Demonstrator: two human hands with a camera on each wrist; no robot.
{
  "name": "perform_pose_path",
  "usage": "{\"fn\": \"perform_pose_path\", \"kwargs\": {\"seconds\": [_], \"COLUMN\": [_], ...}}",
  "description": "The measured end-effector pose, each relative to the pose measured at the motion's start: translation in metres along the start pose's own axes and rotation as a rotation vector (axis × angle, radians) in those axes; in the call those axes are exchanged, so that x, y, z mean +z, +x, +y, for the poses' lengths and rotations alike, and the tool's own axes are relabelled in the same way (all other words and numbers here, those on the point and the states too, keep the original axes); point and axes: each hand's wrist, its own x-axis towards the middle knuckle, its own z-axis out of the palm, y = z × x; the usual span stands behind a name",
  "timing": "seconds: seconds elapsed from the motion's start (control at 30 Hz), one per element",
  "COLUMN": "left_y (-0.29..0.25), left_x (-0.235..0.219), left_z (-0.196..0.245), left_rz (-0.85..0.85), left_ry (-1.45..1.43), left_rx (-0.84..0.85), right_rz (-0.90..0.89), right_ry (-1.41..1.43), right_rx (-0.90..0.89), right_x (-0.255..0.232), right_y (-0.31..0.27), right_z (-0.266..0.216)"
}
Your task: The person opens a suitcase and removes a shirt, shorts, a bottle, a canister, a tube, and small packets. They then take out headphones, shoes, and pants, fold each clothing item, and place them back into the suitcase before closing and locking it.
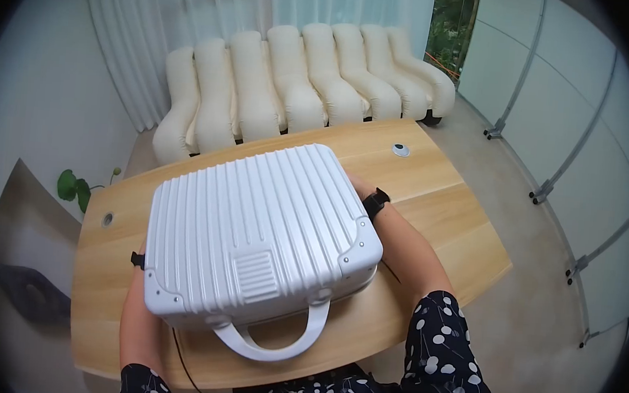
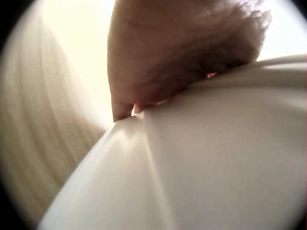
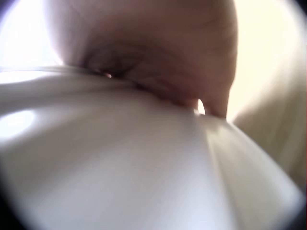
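Note:
A silvery-white ribbed suitcase [image 1: 253, 221] lies broad side up over the wooden table, its curved carrying handle toward the person. Against its left side, my left hand is hidden in the head view; the left wrist view shows that hand [image 2: 168, 52] curved over the smooth pale shell [image 2: 201, 158]. On the opposite side, only part of my right hand [image 1: 360, 186] shows beyond the case. In the right wrist view, the right hand [image 3: 163, 52] bends round the shell [image 3: 120, 163] likewise. Both hands grip the case from its sides; most fingertips are out of sight.
The wooden table [image 1: 461, 215] has a round fitting [image 1: 401, 150] at the back right and another [image 1: 108, 219] at the left. Behind stands a cream segmented sofa [image 1: 286, 83]. White panels on wheeled frames line the right; a dark cable hangs near the front edge.

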Motion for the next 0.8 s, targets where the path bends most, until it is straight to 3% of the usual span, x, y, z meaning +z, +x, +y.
{"fn": "perform_pose_path", "kwargs": {"seconds": [0.4, 0.6, 0.8], "left_y": [0.042, 0.047, 0.034], "left_x": [-0.018, -0.023, -0.031], "left_z": [0.002, 0.006, 0.015], "left_rz": [-0.133, -0.203, -0.252], "left_ry": [0.178, 0.337, 0.701], "left_rx": [-0.020, -0.011, 0.045], "right_rz": [-0.218, -0.439, -0.664], "right_ry": [-0.242, -0.470, -0.692], "right_rx": [0.040, 0.059, 0.044], "right_x": [-0.022, -0.032, -0.039], "right_y": [0.046, 0.073, 0.093], "right_z": [0.015, 0.006, -0.006]}}
